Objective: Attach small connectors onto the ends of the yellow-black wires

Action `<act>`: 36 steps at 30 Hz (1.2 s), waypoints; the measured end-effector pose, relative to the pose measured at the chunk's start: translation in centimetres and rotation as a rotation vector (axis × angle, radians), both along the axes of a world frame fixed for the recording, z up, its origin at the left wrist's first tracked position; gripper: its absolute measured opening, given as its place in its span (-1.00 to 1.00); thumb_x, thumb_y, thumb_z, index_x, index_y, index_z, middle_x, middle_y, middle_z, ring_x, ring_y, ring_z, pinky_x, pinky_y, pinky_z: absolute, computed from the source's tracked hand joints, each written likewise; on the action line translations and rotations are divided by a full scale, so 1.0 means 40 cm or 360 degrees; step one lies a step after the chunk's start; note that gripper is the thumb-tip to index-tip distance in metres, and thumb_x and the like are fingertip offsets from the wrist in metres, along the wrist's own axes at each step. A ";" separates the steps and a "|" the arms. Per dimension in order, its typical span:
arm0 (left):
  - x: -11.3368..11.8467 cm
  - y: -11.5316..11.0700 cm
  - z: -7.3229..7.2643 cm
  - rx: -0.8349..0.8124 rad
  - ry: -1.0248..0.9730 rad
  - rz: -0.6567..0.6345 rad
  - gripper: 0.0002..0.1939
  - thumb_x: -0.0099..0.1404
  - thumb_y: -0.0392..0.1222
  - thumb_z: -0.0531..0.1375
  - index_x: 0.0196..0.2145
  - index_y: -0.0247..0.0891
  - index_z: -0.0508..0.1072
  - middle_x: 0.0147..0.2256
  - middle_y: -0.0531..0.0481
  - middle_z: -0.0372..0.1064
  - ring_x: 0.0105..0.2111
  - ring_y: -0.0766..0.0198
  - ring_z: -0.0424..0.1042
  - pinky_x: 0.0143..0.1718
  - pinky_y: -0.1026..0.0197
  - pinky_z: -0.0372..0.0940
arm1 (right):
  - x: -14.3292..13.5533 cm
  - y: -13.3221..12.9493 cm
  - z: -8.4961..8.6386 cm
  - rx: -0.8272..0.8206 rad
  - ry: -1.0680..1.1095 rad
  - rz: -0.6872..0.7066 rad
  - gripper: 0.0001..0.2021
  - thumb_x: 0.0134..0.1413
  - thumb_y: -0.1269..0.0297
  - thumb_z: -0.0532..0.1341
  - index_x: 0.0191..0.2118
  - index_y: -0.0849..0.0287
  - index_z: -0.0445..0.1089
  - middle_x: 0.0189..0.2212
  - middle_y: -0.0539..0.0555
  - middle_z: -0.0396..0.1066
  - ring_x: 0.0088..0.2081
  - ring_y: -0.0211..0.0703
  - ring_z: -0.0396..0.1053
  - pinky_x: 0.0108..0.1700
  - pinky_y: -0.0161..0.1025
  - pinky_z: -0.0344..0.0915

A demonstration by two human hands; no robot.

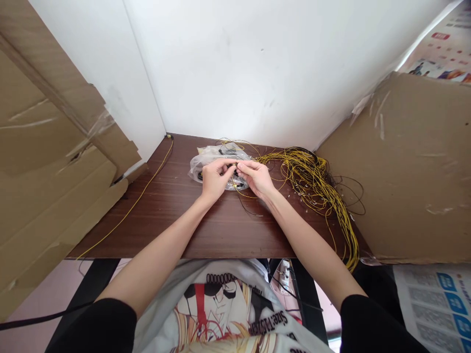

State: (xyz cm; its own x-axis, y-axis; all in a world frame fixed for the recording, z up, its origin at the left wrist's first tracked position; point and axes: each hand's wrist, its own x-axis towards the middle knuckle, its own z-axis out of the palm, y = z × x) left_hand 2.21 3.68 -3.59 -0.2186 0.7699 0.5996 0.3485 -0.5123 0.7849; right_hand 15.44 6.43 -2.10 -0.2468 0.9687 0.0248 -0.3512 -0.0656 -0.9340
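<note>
Both hands meet over a clear plastic bag of small dark parts on the brown table. My left hand pinches a tiny brownish piece between thumb and forefinger. My right hand is closed at the same piece, its fingertips touching it from the right. The piece is too small to make out. A thin yellow and black wire hangs below the fingertips and trails onto the table. The hands hide part of the bag.
A large bundle of yellow and black wires lies at the right, running over the front edge. One yellow wire runs along the left side. Cardboard sheets flank the table, with a white wall behind.
</note>
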 end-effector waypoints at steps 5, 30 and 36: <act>0.001 0.003 -0.003 -0.0040 -0.0047 -0.0024 -0.84 0.13 -0.26 0.22 -0.31 -0.25 0.57 -0.61 0.07 0.30 -0.60 0.39 0.21 -0.53 0.32 0.14 | 0.004 -0.005 0.006 0.0131 -0.0109 -0.0028 -0.65 -0.47 0.14 0.47 -0.42 0.17 0.53 -0.50 0.00 0.49 -0.47 -0.29 0.37 -0.26 -0.23 0.38; -0.014 0.001 0.020 -0.0065 -0.0014 -0.0307 -0.78 0.14 -0.27 0.21 -0.23 -0.25 0.55 -0.24 -0.09 0.46 -0.49 0.39 0.26 -0.51 0.35 0.20 | 0.009 -0.001 0.013 0.0132 -0.0165 0.0017 -0.62 -0.41 0.14 0.46 -0.37 0.17 0.44 -0.53 -0.08 0.42 -0.53 -0.39 0.29 -0.40 -0.35 0.29; -0.020 -0.001 0.027 -0.0091 -0.0028 -0.0215 -0.84 0.15 -0.24 0.21 -0.29 -0.28 0.54 -0.31 -0.06 0.48 -0.48 0.37 0.29 -0.47 0.32 0.22 | 0.014 0.000 0.019 0.0117 -0.0115 0.0073 -0.65 -0.32 0.11 0.43 -0.36 0.17 0.46 -0.51 -0.05 0.44 -0.50 -0.39 0.32 -0.41 -0.38 0.28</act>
